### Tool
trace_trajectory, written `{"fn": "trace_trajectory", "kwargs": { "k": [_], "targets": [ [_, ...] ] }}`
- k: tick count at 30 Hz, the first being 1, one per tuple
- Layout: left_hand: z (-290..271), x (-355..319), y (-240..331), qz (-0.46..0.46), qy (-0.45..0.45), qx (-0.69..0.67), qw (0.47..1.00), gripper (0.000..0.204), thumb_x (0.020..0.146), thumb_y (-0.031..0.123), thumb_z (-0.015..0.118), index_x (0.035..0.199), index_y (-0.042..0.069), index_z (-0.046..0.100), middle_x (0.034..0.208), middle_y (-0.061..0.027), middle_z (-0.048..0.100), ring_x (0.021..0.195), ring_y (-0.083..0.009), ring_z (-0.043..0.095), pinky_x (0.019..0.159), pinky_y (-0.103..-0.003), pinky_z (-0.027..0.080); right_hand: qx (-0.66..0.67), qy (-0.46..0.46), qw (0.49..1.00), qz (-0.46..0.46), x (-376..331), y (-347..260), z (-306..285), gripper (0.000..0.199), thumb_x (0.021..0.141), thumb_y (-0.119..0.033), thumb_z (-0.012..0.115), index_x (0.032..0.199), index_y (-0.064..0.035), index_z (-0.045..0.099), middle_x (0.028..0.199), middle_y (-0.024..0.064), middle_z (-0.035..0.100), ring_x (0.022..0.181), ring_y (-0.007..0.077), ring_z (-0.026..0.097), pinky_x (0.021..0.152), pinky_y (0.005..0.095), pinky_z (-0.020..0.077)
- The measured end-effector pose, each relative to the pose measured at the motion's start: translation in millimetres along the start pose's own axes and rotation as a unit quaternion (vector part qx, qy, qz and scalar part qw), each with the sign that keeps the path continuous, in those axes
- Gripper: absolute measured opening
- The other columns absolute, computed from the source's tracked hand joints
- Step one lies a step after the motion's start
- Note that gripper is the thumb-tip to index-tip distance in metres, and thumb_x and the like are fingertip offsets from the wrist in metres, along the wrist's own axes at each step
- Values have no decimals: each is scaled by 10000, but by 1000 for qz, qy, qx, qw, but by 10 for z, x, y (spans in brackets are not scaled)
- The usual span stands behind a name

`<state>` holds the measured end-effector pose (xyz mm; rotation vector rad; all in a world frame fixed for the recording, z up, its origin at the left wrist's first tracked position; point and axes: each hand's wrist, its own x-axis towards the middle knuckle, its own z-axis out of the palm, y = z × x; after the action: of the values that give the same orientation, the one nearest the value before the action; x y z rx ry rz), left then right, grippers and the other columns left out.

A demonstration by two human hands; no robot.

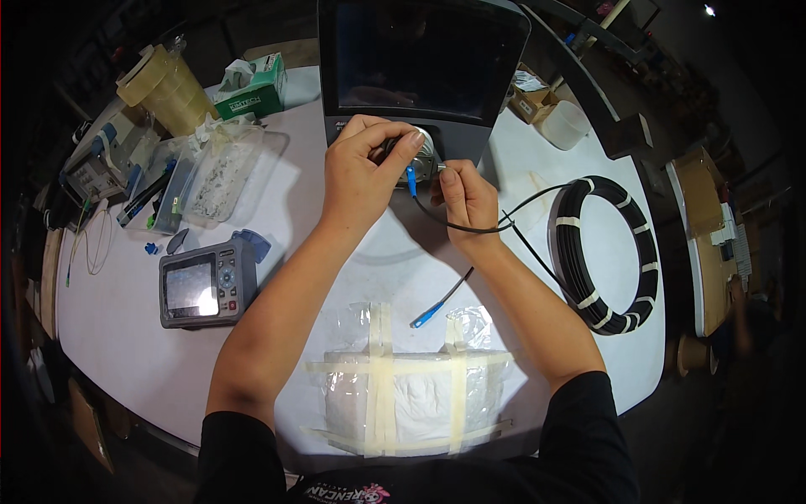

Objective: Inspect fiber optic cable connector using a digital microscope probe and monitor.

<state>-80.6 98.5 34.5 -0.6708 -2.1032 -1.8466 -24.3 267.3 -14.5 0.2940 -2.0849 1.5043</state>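
Both hands work at a round metal fitting [426,149] on the front of a dark screened machine [411,59]. My left hand [361,172] is closed, with thumb and bent forefinger meeting at the fitting's left edge; what lies between them is hidden. Just under that thumb a blue fibre-optic connector [411,180] points up at the fitting, its black cable [457,225] trailing right. My right hand [470,200] pinches a small metal lever [442,167] at the fitting's right side. Below the right wrist, a second blue connector [428,314] lies on the white table.
A taped coil of black cable [571,244] lies at right. On the left sit a grey handheld tester [206,286], a clear plastic tray [220,181], tape rolls [168,88] and a green tissue box [256,88]. A taped, plastic-covered pad [420,399] is nearest me.
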Motion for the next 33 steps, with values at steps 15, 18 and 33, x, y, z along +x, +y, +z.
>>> {"fn": "trace_trajectory", "kwargs": {
  "k": [15,18,33],
  "targets": [
    [-43,-17,-16,17,-2,-7,1000,215,966,209,776,1085,33,808,1053,-48,687,915,-143,651,799,-275,521,6,16,1000,26,-48,2,56,330,1109,-331,565,1072,-12,640,822,64,710,682,114,636,648,276,523],
    [-70,-14,-38,33,7,-13,999,210,956,219,781,1070,46,815,1014,-50,692,864,-156,647,759,-288,515,4,11,1000,23,-45,-4,77,321,1109,-325,566,1086,-12,636,826,60,711,685,112,637,648,274,523],
    [-102,3,-47,30,-12,-14,999,220,973,198,761,1100,22,801,1041,-48,684,889,-136,637,781,-271,512,-6,-11,1000,3,-124,-94,94,204,1105,-188,562,1141,8,604,858,61,705,689,113,612,642,276,516]
  ]
}}
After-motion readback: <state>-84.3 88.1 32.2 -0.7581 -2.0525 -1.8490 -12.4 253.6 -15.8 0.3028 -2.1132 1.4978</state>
